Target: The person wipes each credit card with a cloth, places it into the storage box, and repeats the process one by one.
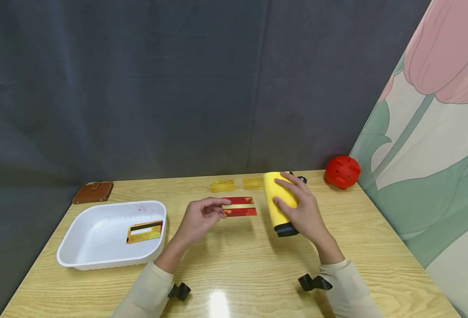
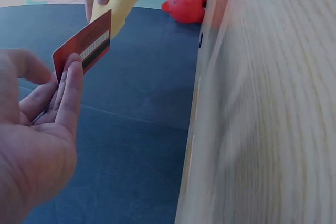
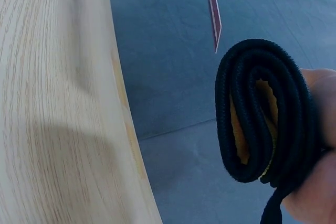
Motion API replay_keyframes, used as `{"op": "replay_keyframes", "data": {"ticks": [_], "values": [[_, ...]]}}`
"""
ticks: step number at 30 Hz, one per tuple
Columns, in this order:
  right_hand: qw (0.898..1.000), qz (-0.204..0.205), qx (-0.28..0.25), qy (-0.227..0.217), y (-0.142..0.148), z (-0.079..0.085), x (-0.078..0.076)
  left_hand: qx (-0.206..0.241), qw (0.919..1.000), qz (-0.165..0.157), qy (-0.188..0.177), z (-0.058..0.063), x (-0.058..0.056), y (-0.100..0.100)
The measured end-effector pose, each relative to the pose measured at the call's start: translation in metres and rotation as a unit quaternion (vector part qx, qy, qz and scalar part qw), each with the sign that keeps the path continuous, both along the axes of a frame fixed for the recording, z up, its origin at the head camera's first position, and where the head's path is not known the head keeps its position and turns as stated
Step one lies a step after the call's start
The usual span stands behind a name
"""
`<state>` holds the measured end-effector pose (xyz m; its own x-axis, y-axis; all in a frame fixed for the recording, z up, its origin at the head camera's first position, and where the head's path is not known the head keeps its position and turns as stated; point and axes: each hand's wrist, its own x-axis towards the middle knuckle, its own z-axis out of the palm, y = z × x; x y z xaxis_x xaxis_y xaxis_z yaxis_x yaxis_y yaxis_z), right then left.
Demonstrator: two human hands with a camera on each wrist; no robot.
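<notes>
Above the middle of the table, my left hand (image 1: 202,217) pinches a red card (image 1: 239,212) with a pale gold band by its left end. In the left wrist view the card (image 2: 86,45) is tilted, with fingers on one face and the thumb beside its near edge. My right hand (image 1: 303,210) grips a folded yellow cloth (image 1: 275,198) with a dark border, to the right of the card. From the right wrist, the rolled dark end of the cloth (image 3: 247,61) shows several layers. Card and cloth are apart, both raised off the table.
A white plastic basin (image 1: 98,238) at left holds a yellow card (image 1: 144,232) with a dark stripe. Behind it lies a brown wallet (image 1: 93,192). Two yellow cards, one left (image 1: 222,186) and one right (image 1: 252,183), lie near the back edge. A red piggy bank (image 1: 342,171) stands at back right.
</notes>
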<state>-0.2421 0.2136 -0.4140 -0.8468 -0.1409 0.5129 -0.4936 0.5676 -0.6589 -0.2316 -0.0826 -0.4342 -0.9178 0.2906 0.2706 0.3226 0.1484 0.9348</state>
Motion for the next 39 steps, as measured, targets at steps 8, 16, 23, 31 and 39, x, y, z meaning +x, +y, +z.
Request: {"op": "replay_keyframes", "data": {"ticks": [8, 16, 23, 31, 39], "values": [[1.000, 0.001, 0.000, 0.005, 0.0011, -0.0004, -0.0007, -0.015, 0.9995, 0.019, -0.020, 0.0029, 0.0026, 0.0010], [1.000, 0.000, 0.000, 0.008, 0.0018, -0.0006, -0.0009, 0.020, 0.9981, 0.057, -0.012, 0.0026, 0.0019, -0.0002], [1.000, 0.000, -0.001, 0.010, 0.0022, -0.0017, -0.0014, -0.028, 0.9935, 0.106, 0.032, 0.0015, 0.0016, -0.0031], [1.000, -0.001, 0.003, -0.003, 0.0021, -0.0010, -0.0008, 0.014, 0.9944, 0.103, 0.016, 0.0047, 0.0007, -0.0024], [1.000, -0.003, 0.007, -0.004, 0.0021, -0.0004, 0.0000, 0.066, 0.9951, 0.074, 0.003, 0.0045, -0.0018, -0.0018]]}}
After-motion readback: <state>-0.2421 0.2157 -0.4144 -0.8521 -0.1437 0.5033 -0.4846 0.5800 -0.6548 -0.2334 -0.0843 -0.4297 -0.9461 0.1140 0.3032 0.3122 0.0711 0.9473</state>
